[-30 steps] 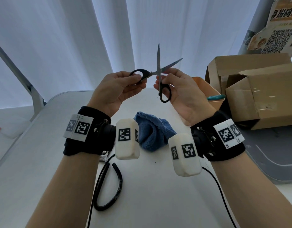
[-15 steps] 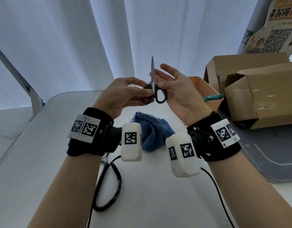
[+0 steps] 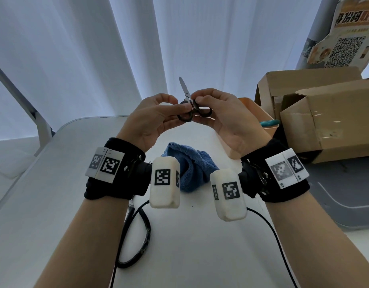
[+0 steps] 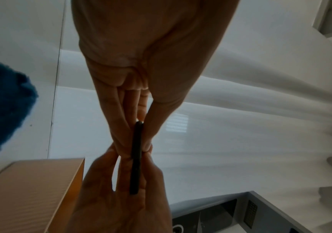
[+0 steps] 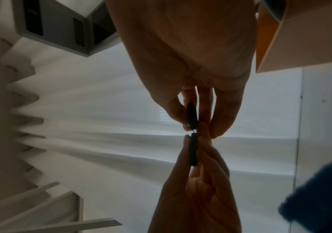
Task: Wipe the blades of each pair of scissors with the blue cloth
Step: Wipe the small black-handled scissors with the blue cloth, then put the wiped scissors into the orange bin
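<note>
Head view: both hands pinch closed scissors above blue cloth.

Backlit white curtains hang behind a white table beside cardboard boxes.

your head view looks down over both forearms; each close wrist view faces along its palm, sharing the small black-handled scissors.
</note>
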